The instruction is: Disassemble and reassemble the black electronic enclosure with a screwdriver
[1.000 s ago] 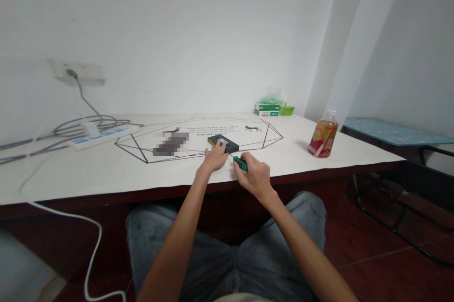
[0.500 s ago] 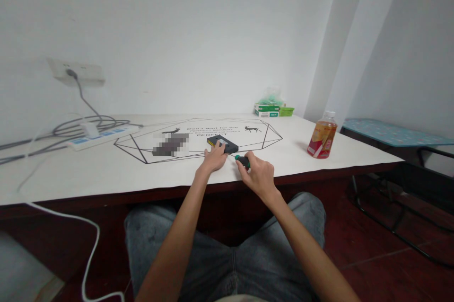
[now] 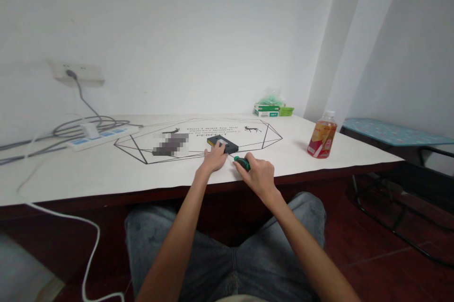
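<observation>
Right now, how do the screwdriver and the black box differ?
Colour: the screwdriver has a green-and-black handle; the black box has yellow on one side.
Shape: the screwdriver is slim, the black box broad and flat.
Hold: the right hand grips the screwdriver; the left hand rests on the black box.

Room can be found on the table point(image 3: 289, 160) between the right hand point(image 3: 258, 173) and the bottle point(image 3: 322, 137). At the back left, the way is blocked by the power strip point(image 3: 112, 135) and cords point(image 3: 64, 127), and at the back right by boxes point(image 3: 267, 110).

Case point(image 3: 231, 146) on table point(image 3: 283, 155), power strip point(image 3: 112, 134) left, bottle point(image 3: 322, 135) right
</observation>
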The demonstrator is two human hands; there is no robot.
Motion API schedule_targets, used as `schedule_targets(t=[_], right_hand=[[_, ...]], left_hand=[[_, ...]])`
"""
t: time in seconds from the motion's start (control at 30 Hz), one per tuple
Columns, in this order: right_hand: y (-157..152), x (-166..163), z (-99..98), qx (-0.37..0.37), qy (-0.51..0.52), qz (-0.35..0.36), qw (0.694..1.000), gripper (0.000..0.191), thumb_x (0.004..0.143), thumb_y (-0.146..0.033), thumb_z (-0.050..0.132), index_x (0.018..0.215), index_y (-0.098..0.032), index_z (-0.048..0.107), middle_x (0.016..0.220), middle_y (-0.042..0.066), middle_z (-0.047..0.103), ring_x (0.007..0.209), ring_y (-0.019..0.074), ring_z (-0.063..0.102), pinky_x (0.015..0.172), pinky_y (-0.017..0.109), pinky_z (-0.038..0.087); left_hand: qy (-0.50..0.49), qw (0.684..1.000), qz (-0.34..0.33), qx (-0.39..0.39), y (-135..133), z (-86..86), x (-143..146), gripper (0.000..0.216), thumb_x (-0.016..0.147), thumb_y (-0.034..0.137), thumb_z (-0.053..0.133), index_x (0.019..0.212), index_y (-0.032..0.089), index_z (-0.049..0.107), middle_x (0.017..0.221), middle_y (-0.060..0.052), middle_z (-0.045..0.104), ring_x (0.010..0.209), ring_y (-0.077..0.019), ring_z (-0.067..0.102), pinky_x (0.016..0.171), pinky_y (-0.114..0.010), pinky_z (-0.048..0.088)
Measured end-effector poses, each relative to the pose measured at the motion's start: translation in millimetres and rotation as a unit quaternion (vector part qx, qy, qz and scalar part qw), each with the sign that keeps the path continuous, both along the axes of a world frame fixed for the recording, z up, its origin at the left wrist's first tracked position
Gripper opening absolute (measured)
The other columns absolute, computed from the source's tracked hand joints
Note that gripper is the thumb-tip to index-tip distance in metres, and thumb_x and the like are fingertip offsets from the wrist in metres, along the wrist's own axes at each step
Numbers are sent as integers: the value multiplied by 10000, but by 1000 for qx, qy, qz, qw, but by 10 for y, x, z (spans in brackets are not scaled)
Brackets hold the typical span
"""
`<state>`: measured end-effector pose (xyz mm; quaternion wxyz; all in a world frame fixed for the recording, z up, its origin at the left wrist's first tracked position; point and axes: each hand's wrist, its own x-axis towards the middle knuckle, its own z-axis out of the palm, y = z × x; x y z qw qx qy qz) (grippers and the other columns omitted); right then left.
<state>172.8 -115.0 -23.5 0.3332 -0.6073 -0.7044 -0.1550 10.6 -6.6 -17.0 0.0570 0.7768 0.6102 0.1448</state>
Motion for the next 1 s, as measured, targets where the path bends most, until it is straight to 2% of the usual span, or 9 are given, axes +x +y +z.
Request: schedule_targets(t=[0.07, 0.23, 0.37, 0.5, 0.6, 0.7, 0.8, 0.93, 1.0], right_hand=[[-10, -39, -2, -4, 4, -19, 1000, 419, 1003, -557, 492, 900, -191, 667, 744, 94, 744, 668, 234, 691, 568, 282, 229], [-20, -27, -17, 13, 26, 44, 999, 325, 967, -430, 572, 1220, -227, 591, 1049, 69, 766, 776, 215, 701, 585, 274, 282], [-15, -25, -5, 3, 3, 35, 999, 213, 978, -398, 552, 1053, -216, 633, 948, 63, 767, 725, 208, 680, 571, 284, 244], [-5, -67, 21, -2, 16, -29, 999, 422, 1016, -540, 477, 883, -186, 665, 754, 100, 741, 654, 220, 667, 570, 294, 222], [-11, -48, 23, 2, 45, -2, 999, 336, 997, -511, 525, 1014, -202, 658, 857, 83, 766, 718, 222, 684, 583, 283, 257], [-29, -10, 12, -7, 52, 39, 998, 268, 946, -388, 601, 1167, -238, 588, 950, 35, 773, 755, 213, 685, 592, 274, 279], [-43, -21, 8, -13, 27, 24, 999, 180, 966, -374, 573, 1066, -228, 609, 883, 45, 765, 710, 211, 673, 578, 278, 257], [-49, -89, 21, -15, 16, -43, 999, 418, 1009, -562, 484, 912, -191, 648, 752, 106, 736, 663, 228, 672, 578, 281, 241], [-51, -97, 25, -8, 31, -29, 999, 400, 1008, -560, 491, 995, -193, 651, 817, 104, 757, 695, 229, 685, 586, 277, 254]], left_hand=[[0, 1000, -1, 5, 1, -2, -3, 601, 993, 336, 335, 1580, 205, 338, 1711, -163, 194, 1559, -355, 234, 1226, -646, 168], [5, 1000, 0, 5, 25, -22, -5, 597, 991, 332, 340, 1576, 215, 337, 1709, -172, 190, 1552, -356, 255, 1215, -657, 182], [0, 1000, -1, 2, 16, -11, 2, 585, 994, 327, 340, 1566, 202, 346, 1715, -170, 171, 1557, -334, 251, 1226, -641, 167], [-6, 1000, -4, 3, -12, 12, 8, 586, 988, 324, 339, 1556, 184, 360, 1710, -185, 178, 1556, -348, 249, 1220, -657, 165], [-10, 1000, -3, -1, -19, 17, 9, 582, 986, 319, 339, 1554, 194, 361, 1710, -183, 176, 1562, -340, 234, 1220, -657, 160], [-10, 1000, -2, -2, -10, 8, 7, 586, 987, 323, 341, 1559, 197, 347, 1711, -183, 172, 1562, -331, 238, 1223, -649, 156], [-8, 1000, -2, 1, 2, -3, 5, 594, 988, 333, 345, 1564, 189, 344, 1710, -187, 175, 1559, -337, 244, 1225, -644, 162], [-6, 1000, 0, 4, 6, -6, 5, 600, 983, 330, 349, 1568, 195, 347, 1711, -178, 181, 1556, -349, 247, 1224, -648, 167], [-8, 1000, 0, 2, 4, -4, 6, 602, 981, 328, 350, 1569, 201, 344, 1710, -177, 181, 1559, -349, 240, 1222, -653, 165]])
